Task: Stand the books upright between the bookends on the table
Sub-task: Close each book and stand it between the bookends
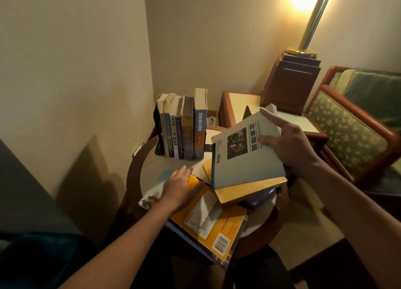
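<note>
From the head camera, the right hand (290, 143) grips a grey book (245, 158) by its far edge, thumb on the cover and forefinger stretched along the top; the book is tilted above the pile of flat books, its cover showing a title in large Chinese characters beside a dark photograph. The left hand (180, 189) lies flat with straight fingers on a yellow book (217, 223) whose back cover has a barcode near the corner; it holds nothing. At the back of the round table (154, 165) a row of upright books (182, 126) leans on a black bookend (157, 123), spines printed in Chinese, too small to read; a second bookend (247, 113) peeks out behind the grey book. A lit lamp (308, 28) stands beyond.
</note>
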The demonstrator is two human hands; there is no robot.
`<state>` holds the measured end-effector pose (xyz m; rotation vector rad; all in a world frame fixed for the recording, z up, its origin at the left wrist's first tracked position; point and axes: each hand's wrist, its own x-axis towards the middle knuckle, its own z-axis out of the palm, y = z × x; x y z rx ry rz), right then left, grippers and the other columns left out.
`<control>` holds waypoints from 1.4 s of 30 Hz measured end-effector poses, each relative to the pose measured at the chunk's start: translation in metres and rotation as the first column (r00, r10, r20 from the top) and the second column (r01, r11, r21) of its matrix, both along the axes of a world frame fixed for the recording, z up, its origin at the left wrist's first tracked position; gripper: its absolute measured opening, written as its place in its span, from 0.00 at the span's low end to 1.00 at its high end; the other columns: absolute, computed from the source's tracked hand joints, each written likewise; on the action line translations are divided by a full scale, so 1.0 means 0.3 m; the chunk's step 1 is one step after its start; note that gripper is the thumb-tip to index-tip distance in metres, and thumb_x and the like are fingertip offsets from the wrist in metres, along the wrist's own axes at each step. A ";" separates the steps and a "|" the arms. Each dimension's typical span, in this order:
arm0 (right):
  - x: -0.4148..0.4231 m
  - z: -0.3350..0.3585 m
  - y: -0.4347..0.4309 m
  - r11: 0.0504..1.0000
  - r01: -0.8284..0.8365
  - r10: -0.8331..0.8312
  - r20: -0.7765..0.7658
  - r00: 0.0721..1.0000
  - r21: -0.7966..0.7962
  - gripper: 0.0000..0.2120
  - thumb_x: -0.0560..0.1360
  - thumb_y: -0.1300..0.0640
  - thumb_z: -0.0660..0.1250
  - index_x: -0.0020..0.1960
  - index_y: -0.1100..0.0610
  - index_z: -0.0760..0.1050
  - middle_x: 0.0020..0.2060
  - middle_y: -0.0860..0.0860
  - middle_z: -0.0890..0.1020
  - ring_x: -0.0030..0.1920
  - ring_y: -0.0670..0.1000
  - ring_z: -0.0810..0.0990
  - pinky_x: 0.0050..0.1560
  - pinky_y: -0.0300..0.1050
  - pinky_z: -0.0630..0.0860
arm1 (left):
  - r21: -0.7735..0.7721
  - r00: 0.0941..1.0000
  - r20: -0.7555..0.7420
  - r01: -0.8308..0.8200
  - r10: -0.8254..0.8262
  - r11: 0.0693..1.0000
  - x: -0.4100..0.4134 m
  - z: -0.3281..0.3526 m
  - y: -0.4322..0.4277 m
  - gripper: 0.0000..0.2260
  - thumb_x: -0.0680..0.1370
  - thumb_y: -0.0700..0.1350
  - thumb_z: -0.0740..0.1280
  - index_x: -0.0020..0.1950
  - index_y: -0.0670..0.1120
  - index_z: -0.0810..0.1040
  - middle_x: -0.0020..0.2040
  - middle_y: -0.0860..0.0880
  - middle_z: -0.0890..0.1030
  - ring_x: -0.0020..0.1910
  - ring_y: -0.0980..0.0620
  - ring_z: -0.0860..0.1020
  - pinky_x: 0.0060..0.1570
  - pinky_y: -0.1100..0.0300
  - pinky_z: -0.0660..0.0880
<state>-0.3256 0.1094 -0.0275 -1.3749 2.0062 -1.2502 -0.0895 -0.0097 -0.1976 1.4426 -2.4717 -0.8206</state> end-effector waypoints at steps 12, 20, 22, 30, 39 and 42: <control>-0.065 -0.042 -0.313 0.996 0.083 -0.083 -0.037 0.996 0.011 0.34 0.77 0.62 0.70 0.76 0.39 0.64 0.65 0.56 0.77 0.57 0.56 0.81 0.50 0.62 0.83 | -0.025 0.980 0.200 0.015 -0.009 1.000 0.042 -0.188 -0.160 0.34 0.78 0.72 0.47 0.81 0.62 0.46 0.83 0.50 0.44 0.80 0.40 0.39 0.76 0.36 0.39; -0.045 -0.050 -0.523 0.993 0.073 -0.056 -0.173 0.983 0.096 0.34 0.78 0.63 0.69 0.77 0.40 0.62 0.69 0.56 0.74 0.62 0.56 0.78 0.56 0.59 0.81 | -0.088 0.975 0.224 0.008 0.012 0.996 0.036 -0.201 -0.153 0.42 0.72 0.76 0.38 0.82 0.58 0.52 0.83 0.50 0.47 0.81 0.40 0.40 0.76 0.36 0.41; -0.047 -0.066 -0.569 0.985 0.074 -0.046 -0.181 0.982 0.153 0.35 0.77 0.62 0.69 0.77 0.38 0.62 0.68 0.56 0.75 0.61 0.56 0.79 0.55 0.55 0.82 | -0.096 0.972 0.233 0.014 0.009 0.995 0.035 -0.206 -0.155 0.38 0.76 0.75 0.42 0.82 0.58 0.52 0.83 0.50 0.46 0.81 0.41 0.39 0.76 0.36 0.41; -0.054 -0.093 -0.649 0.939 0.012 0.062 -0.203 0.977 0.345 0.36 0.80 0.59 0.66 0.80 0.39 0.52 0.71 0.56 0.72 0.61 0.58 0.79 0.49 0.52 0.83 | -0.119 0.971 0.237 0.003 0.025 0.993 0.034 -0.221 -0.157 0.38 0.75 0.75 0.41 0.81 0.59 0.53 0.83 0.51 0.47 0.81 0.41 0.39 0.76 0.36 0.40; 0.017 -0.100 -0.618 0.921 -0.194 0.209 -0.009 0.978 0.339 0.47 0.77 0.66 0.68 0.80 0.40 0.43 0.72 0.54 0.66 0.48 0.57 0.80 0.44 0.63 0.83 | -0.125 0.970 0.241 0.019 0.012 0.992 0.034 -0.218 -0.157 0.39 0.75 0.75 0.39 0.81 0.59 0.51 0.83 0.51 0.47 0.81 0.40 0.41 0.76 0.36 0.43; 0.023 -0.132 -0.610 0.934 -0.218 0.250 -0.080 0.965 0.282 0.47 0.76 0.65 0.70 0.81 0.41 0.44 0.73 0.53 0.66 0.54 0.59 0.80 0.43 0.60 0.84 | -0.128 0.971 0.240 0.025 0.007 0.991 0.034 -0.215 -0.156 0.38 0.75 0.75 0.39 0.81 0.59 0.52 0.83 0.50 0.47 0.81 0.39 0.41 0.76 0.36 0.43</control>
